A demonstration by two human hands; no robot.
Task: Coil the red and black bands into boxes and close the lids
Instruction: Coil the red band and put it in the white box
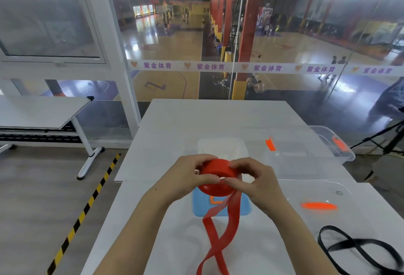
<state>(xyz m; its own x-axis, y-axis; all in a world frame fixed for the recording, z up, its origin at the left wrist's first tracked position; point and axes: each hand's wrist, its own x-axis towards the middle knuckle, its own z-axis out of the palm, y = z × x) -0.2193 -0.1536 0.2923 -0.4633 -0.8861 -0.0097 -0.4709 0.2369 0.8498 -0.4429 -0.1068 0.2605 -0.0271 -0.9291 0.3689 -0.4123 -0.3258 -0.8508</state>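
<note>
A red band (216, 178) is partly wound into a thick coil held above the white table (196, 119). My left hand (190, 176) grips the coil's left side, thumb along its front. My right hand (255, 178) pinches the coil's right edge where the loose tail leaves it. The tail (220, 237) hangs down in a twisted loop toward the near table edge. A black band (358, 250) lies loose on the table at the lower right. A small clear box (220, 147) stands open just beyond the coil, and a blue lid (218, 207) lies flat beneath it.
A larger clear box (306, 154) with orange latches stands open at the right. Its clear lid (319, 205) with an orange latch lies nearer, right of my hand. A second white table stands at the left, a tripod at the far right, a glass wall ahead.
</note>
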